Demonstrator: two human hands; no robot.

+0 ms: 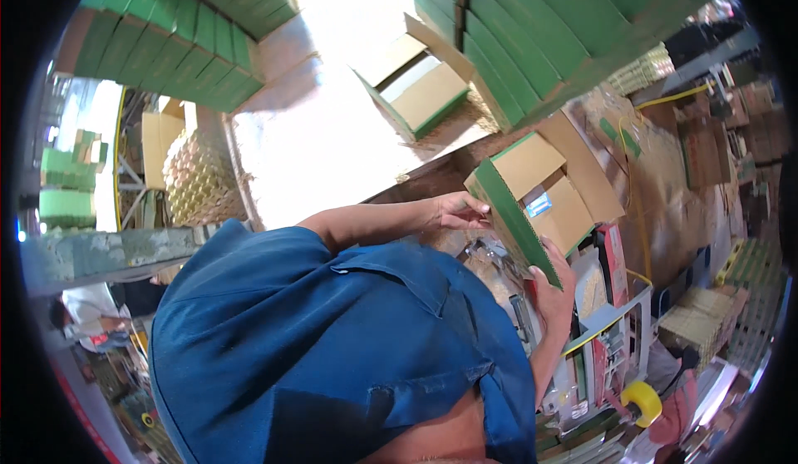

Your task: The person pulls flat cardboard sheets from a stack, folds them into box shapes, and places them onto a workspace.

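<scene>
A cardboard box (544, 165), green outside and plain brown on its flaps, is tilted in front of me to the right. My left hand (460, 211) touches its left side, the fingertips bent against the green wall. At the near end, my right hand (552, 285) grips the lower corner, with the thumb on the green side and fingers over the flap. Two flaps lie folded inward, while a long one stands out to the right. Between the folded flaps shows a small blue-and-white printed piece (539, 204). What else lies inside is hidden.
A second box (426, 98) with folded flaps sits on the bright table (307, 173) ahead. Green boxes are stacked at far left (158, 56) and far right (532, 40). A machine frame (607, 318) with a yellow tape roll (642, 403) stands at my right; egg trays (199, 177) are left.
</scene>
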